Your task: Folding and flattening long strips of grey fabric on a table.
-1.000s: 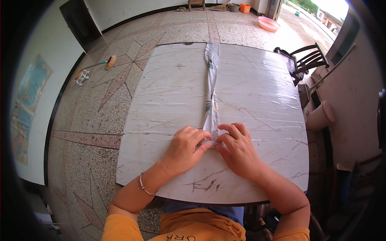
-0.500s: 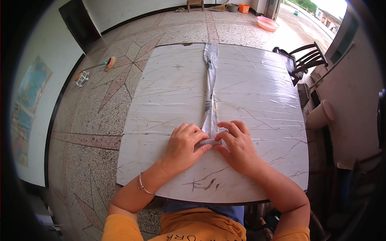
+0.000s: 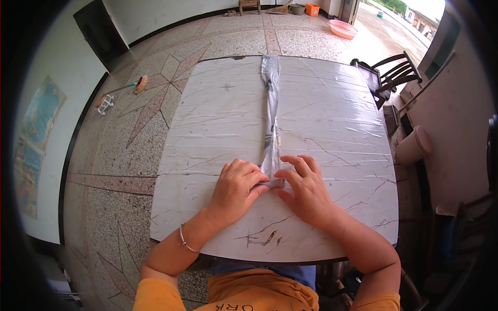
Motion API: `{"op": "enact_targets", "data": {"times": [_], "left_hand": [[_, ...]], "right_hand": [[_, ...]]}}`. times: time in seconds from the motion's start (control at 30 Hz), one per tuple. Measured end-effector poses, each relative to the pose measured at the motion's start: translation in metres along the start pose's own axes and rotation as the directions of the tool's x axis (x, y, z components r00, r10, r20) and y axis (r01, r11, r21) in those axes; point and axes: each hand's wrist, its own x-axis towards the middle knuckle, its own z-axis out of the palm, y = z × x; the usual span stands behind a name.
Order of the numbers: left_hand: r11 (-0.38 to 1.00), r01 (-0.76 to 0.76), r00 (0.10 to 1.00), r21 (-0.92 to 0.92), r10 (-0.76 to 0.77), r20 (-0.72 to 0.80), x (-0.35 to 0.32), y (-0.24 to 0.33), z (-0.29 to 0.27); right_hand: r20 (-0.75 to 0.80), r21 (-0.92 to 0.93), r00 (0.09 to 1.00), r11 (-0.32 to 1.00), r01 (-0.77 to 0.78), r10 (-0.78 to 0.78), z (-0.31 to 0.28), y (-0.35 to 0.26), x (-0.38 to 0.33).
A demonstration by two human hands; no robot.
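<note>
So the counter is a big square top with a glossy white marble-look cover, thin dark veins running across it and a few dark scuffs near the front edge. It sits on a speckled stone floor with brownish star-shaped inlay lines. A dark door is in the white wall at the far left, and a colourful poster hangs low on the left wall. A long-handled brush lies on the floor left of the counter. A dark wooden chair stands off the far right corner.

Containers: a pink basin sits on the floor near the open doorway, an orange bucket further back by the wall, and a pale pink bin stands to the right of the counter. Can't tell what's in any of them.

A long narrow strip of whitish cloth runs straight down the middle of the counter from the far edge to the hands. The left hand and right hand both press on its near end, fingers curled, each grip pinching the cloth between them. There's a thin bracelet on the left wrist.
</note>
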Motion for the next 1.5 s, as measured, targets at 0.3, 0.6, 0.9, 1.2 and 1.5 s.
{"op": "enact_targets", "data": {"times": [0.3, 0.6, 0.9, 1.2, 1.5], "left_hand": [[0.997, 0.000, 1.000, -0.078, 0.002, 0.029, 0.002, 0.005, -0.002], [0.994, 0.051, 0.998, -0.100, -0.048, 0.033, 0.001, -0.001, 0.003], [0.998, -0.015, 1.000, -0.060, 0.014, -0.016, 0.000, 0.006, 0.000], [0.999, -0.021, 1.000, -0.044, 0.022, 0.019, 0.001, 0.008, -0.005], [0.991, 0.027, 0.995, -0.132, -0.013, 0.101, -0.002, 0.001, -0.002]], "right_hand": [[0.070, 0.026, 0.997, 0.999, 0.026, -0.028, -0.001, 0.001, -0.002], [0.035, 0.054, 0.999, 0.998, 0.012, -0.014, -0.001, 0.002, -0.001], [0.017, 0.087, 0.999, 0.995, 0.049, -0.051, 0.000, 0.004, 0.001], [0.017, 0.084, 0.998, 0.994, 0.067, -0.068, 0.003, 0.010, 0.000], [0.009, 0.127, 0.999, 0.991, 0.032, -0.034, -0.002, 0.000, 0.000]]}}
